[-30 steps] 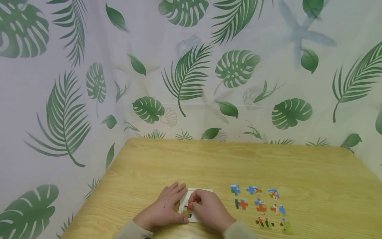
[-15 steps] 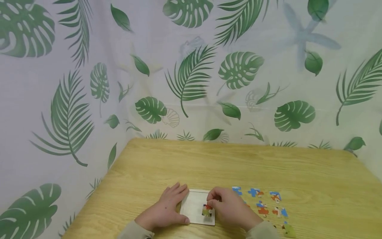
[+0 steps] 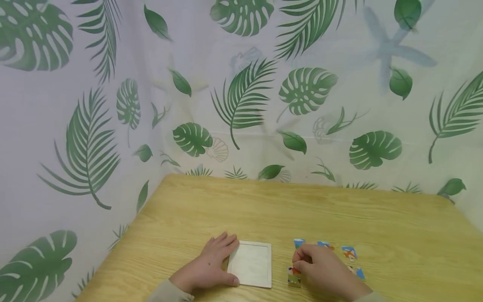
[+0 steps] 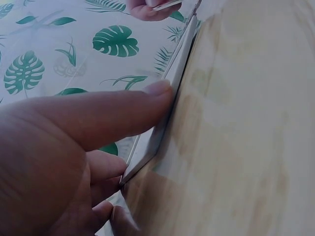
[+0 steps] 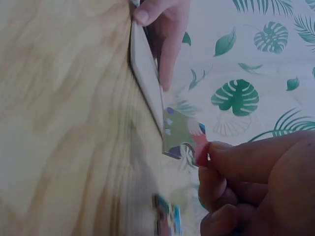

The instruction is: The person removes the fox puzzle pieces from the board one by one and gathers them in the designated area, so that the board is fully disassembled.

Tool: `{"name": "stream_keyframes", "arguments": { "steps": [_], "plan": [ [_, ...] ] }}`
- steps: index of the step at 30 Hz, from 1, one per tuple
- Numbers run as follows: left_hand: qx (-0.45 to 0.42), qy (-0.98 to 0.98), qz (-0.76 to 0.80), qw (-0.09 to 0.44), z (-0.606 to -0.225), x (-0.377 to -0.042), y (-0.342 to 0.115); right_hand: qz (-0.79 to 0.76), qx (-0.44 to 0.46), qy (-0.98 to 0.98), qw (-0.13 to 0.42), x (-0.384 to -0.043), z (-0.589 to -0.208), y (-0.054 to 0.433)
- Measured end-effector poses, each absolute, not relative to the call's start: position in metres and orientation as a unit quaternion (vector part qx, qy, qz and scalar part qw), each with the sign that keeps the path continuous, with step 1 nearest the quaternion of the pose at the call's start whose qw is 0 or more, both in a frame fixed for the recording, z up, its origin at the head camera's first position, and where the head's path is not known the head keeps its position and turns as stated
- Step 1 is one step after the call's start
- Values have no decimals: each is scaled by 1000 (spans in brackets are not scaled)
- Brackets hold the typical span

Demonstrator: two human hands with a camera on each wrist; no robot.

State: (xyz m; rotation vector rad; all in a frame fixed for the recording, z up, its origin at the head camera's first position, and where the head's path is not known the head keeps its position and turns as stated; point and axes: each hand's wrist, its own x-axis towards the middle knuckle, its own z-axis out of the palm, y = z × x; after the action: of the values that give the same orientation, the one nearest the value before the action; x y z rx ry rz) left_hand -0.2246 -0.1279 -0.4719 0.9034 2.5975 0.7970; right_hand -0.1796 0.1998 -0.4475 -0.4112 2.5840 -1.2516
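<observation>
My right hand pinches a jigsaw puzzle piece between thumb and forefinger, over the table to the right of the white puzzle tray. In the right wrist view the piece shows green, red and dark blue patches. The bare inside of the tray faces up. My left hand lies along the tray's left side, fingers extended, its thumb at the near left corner. In the left wrist view that thumb touches the edge of the tray.
Several puzzle pieces lie to the right: one blue and green, one with an orange fox face, one blue and white. My right hand hides others. A leaf-patterned curtain stands behind the wooden table.
My right hand has lifted the puzzle piece out of the tray and carried it right, past the tray's edge. The left hand keeps its place at the tray. The head view has shifted slightly.
</observation>
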Motion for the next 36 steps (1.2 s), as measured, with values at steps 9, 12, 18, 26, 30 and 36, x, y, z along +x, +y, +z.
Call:
{"name": "stream_keyframes", "arguments": {
  "steps": [9, 12, 18, 26, 30, 36],
  "plan": [
    [311, 898, 278, 139, -471, -225, -126, -381, -121, 910, 114, -172, -456, 231],
    [311, 901, 272, 135, -472, -225, -127, -366, -123, 916, 106, -172, -459, 232],
    [312, 901, 272, 132, -472, -224, -127, -354, -96, 921, 130, -173, -463, 226],
    [308, 896, 287, 141, -474, -225, -126, -340, -83, 930, 116, -172, -465, 225],
    [306, 898, 283, 140, -473, -225, -125, -336, -78, 932, 114, -173, -466, 225],
    [304, 899, 282, 138, -473, -226, -126, -332, -96, 932, 104, -172, -468, 226]
  ]
}}
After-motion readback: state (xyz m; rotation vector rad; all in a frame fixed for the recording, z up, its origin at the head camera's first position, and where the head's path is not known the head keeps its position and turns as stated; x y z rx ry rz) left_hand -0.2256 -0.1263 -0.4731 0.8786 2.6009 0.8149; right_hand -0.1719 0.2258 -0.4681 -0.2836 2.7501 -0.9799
